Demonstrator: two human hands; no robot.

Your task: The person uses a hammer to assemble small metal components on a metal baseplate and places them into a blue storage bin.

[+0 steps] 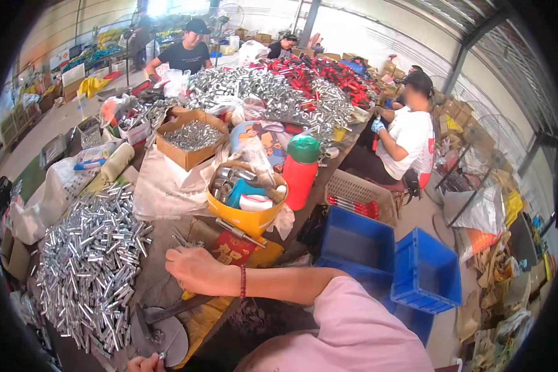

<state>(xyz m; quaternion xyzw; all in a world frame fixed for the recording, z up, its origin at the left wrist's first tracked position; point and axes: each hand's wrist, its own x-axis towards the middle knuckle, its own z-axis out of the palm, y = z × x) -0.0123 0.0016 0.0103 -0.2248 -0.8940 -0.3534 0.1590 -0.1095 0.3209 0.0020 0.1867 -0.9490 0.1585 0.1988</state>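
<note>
Lying left of the right hand (201, 271) are silver tubes (93, 266).

brightly lit, white glare at upper left, glints on metal tubes (93, 266); bowed edges, black rim, hazy distance

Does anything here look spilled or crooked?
The silver tubes look spilled: they lie loose in a heap on the table's left, not in a box, though maybe on purpose. The rightmost blue crate sits askew, angled from the other blue crate.
</note>
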